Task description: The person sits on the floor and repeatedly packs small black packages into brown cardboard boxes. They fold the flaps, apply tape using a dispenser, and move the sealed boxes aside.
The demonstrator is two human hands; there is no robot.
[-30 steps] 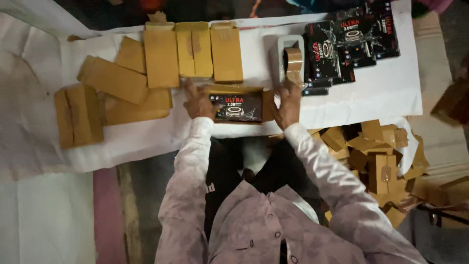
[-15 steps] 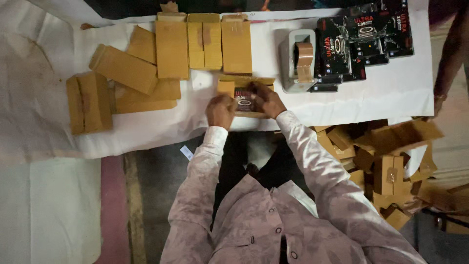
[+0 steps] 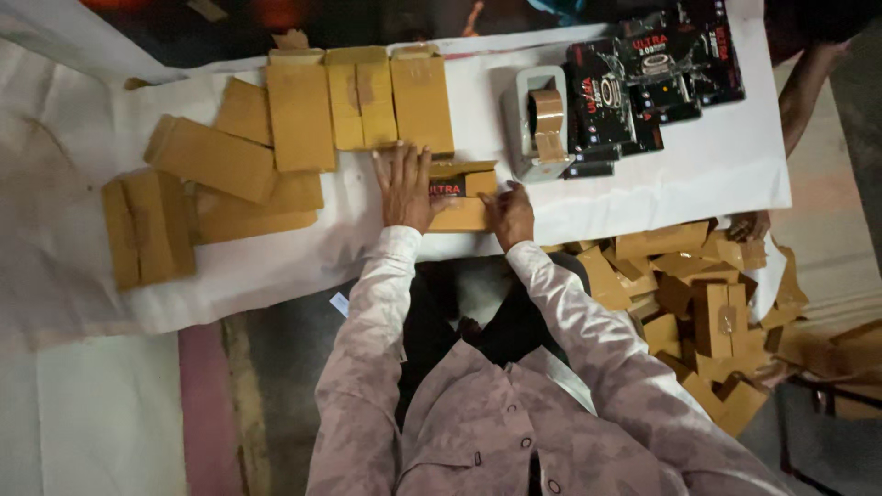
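Box point(image 3: 457, 195), brown cardboard, centre of frame, black pack half inside. Left hand point(image 3: 404, 186) flat, fingers spread, pressing left end. Right hand point(image 3: 508, 215) fingers curled on right edge. Best keep box steady, push pack straight.

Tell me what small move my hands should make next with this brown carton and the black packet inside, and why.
Probably fold the open flap shut. The black packet still shows through the open brown carton, left hand lies flat beside it, right hand presses its end, and the tape dispenser stands close.

A pale pink, faintly mottled long-sleeved shirt is worn, buttoned down the front, its cuffs closed just behind each bare hand; dark trousers are seen below.
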